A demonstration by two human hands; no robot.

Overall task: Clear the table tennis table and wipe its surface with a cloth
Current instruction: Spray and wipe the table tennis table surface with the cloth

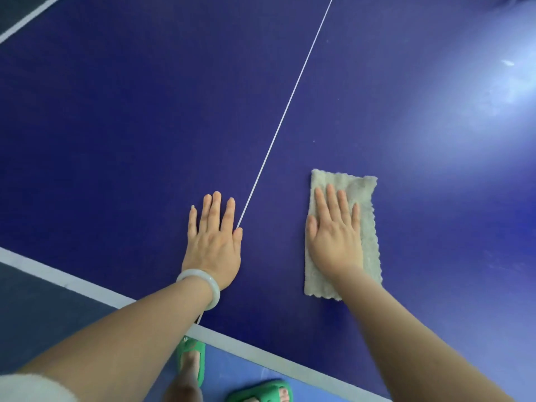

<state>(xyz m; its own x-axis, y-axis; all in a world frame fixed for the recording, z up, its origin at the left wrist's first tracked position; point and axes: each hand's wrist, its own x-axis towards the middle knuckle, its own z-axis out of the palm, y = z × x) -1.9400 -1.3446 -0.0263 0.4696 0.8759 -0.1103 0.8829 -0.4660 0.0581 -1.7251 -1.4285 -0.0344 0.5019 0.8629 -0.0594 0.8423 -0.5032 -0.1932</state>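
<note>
Our right hand presses the beige cloth flat on the blue counter, fingers straight; our left hand rests beside the white centre line, fingers released

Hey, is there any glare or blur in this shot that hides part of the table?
In the head view, glare whitens the table at the upper right, dimming detail there; the left hand, right hand and cloth look sharp; the green sandals at the bottom edge look softer.
</note>
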